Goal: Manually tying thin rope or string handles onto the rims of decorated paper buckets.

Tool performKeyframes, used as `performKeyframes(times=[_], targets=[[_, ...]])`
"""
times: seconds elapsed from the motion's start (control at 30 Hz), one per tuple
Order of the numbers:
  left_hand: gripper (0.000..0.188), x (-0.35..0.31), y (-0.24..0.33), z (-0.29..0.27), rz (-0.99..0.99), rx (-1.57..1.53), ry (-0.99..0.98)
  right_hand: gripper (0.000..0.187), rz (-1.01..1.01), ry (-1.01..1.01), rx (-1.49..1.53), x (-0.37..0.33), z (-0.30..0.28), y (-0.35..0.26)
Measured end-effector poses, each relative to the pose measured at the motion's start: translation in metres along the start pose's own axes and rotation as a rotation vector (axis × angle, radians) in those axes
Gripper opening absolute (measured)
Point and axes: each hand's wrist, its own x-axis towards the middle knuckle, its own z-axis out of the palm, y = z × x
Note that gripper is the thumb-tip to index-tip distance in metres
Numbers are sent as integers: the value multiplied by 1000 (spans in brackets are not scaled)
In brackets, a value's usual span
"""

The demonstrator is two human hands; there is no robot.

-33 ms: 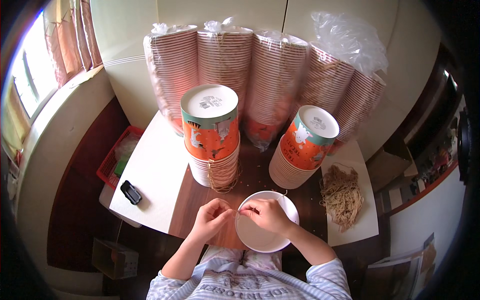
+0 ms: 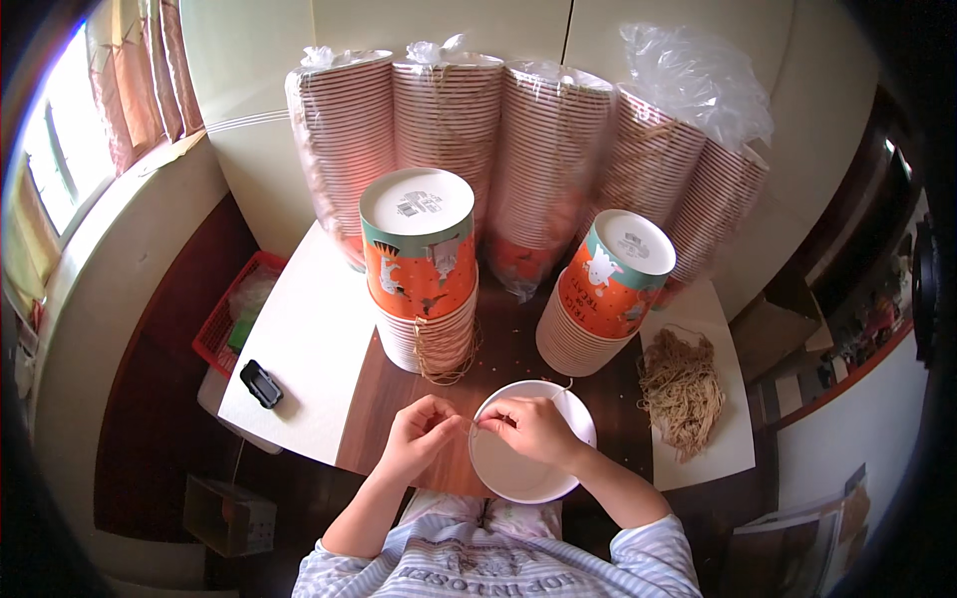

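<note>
Daylight comes through a bright window (image 2: 62,149) on the left, beside pinkish-brown curtains (image 2: 140,80). A pale ledge (image 2: 150,204) runs below it. Behind the table (image 2: 284,344), white with a brown wood-grain middle, rises a cream wall (image 2: 249,60) with a dark upright seam (image 2: 569,30).

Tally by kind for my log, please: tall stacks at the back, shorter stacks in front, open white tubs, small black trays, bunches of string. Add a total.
Tall back stacks: 5
Shorter front stacks: 2
Open white tub: 1
Small black tray: 1
Bunches of string: 2 (clump at right, loops on the left front stack)
Total: 11
</note>
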Motion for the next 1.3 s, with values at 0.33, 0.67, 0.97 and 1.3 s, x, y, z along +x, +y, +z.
performKeyframes(times=[0.33, 0.67, 0.97, 1.3], targets=[[10, -5, 13, -5, -203, -35, -134, 6, 23, -9, 107, -1, -5, -2], [16, -2, 10, 9, -119, 242, -67, 8, 0, -6, 96, -4, -6, -10], [12, -4, 5, 8, 36, 316, 44, 7, 1, -6, 39, -5, -3, -7], [12, -2, -10, -3, 39, 334, 115, 4, -21, 23, 60, -6, -5, -12]])
